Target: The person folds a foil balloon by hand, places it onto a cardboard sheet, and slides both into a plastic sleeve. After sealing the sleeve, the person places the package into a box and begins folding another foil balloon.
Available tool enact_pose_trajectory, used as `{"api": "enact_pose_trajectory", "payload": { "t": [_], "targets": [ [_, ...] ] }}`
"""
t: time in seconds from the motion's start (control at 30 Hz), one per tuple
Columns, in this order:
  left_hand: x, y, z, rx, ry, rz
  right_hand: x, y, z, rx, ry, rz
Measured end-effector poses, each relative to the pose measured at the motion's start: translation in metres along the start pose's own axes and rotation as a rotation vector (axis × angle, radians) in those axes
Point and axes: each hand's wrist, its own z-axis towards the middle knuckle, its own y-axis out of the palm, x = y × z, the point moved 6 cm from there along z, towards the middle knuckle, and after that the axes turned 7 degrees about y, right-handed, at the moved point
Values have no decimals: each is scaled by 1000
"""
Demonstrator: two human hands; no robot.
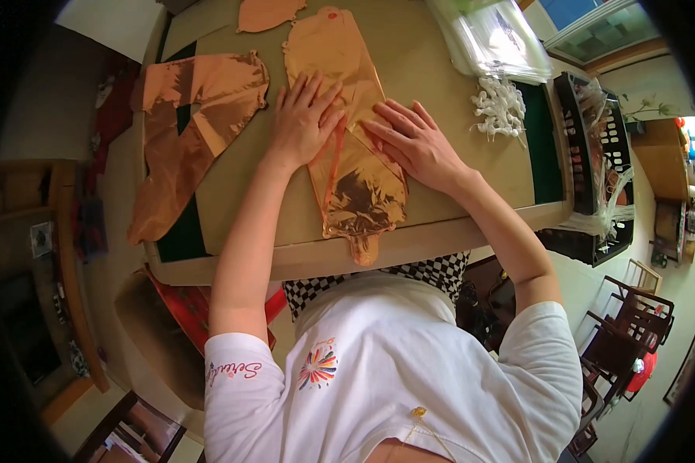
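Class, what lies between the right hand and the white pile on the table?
In the head view, only bare tabletop lies between the right hand and the white pile.

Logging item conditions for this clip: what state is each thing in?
Long copper-coloured foil piece: flattened, creased, under both hands.
Angular copper-coloured foil piece: flattened, wrinkled, untouched.
Third copper-coloured foil piece: flat, partly out of frame.
Clear plastic sheets: stacked.
White stringy strands: loosely heaped.
Black perforated plastic crate: open-topped, clear plastic draped over it.
Left hand: palm down, fingers extended.
Right hand: palm down, fingers extended.
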Motion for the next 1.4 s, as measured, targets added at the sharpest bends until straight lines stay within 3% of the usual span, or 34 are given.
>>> {"api": "enact_pose_trajectory", "payload": {
  "t": [0.27, 0.67, 0.77, 0.9, 1.07, 1.4],
  "targets": [
    [1, -2, 0, 5, -9, -17, 7, -4, -16, -50, 120, -113],
    [1, -3, 1, -7, -11, 26, -7, -21, -65, -154, 219, 12],
    [1, -3, 1, -20, -16, 28, 3, -28, -48, -63, 227, 196],
    [1, -2, 2, -16, -15, 4, 23, -15, 10, 63, 194, 40],
    [0, -1, 0, -10, -15, 33, 31, 14, 50, 45, 157, -47],
    [1, -4, 0, -34, -52, -6, 41, 9, 66, 57, 203, 27]
  ]
}}
